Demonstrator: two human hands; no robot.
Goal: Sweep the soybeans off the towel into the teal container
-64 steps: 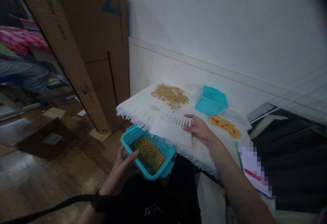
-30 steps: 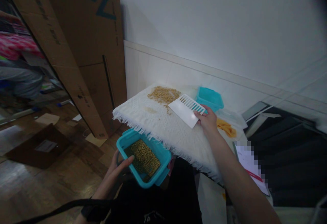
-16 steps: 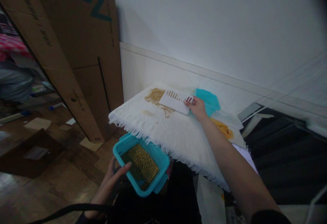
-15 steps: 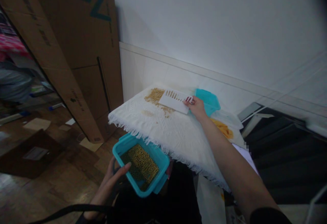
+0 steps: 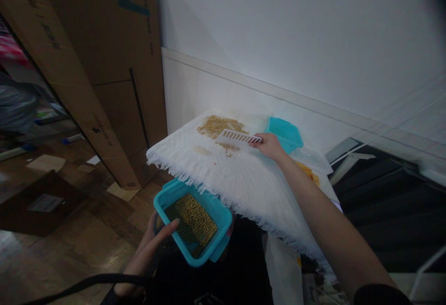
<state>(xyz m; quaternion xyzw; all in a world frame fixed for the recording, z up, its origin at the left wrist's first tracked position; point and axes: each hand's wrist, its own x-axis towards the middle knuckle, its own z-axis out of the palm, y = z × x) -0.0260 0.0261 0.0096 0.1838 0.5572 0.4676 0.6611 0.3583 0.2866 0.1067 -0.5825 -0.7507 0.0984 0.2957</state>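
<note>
Clamped on the right end of a white slotted scraper (image 5: 237,136), the grip of the right hand (image 5: 270,146) was seen at centre frame. The fingers were folded over the tool's edge, and the bare forearm was stretched from the lower right corner up across the cloth. The scraper, a thin flat plastic plate with a row of narrow slots along its far edge, was held low and almost level. Its left end was laid at the near rim of a pile of beans (image 5: 218,125) in the upper middle of the picture. These were small, round and yellow-tan, and were spread loosely on a white cloth (image 5: 237,179) of embossed weave, whose fringed hem was hung over the near edge of the counter (image 5: 325,179).

At lower centre, below that hem, the left hand (image 5: 153,244) was held palm up, its grip shut on a teal tub (image 5: 223,237). The thumb was laid over the near left rim, while the other fingers were hidden beneath. The tub, rectangular with rounded corners and made of smooth plastic, was tilted slightly and partly filled with more beans (image 5: 193,219). A second teal tub (image 5: 285,133) was set just right of the right hand. Large brown cardboard boxes (image 5: 114,54) were leaned at upper left, above a glossy wooden floor (image 5: 69,244).
</note>
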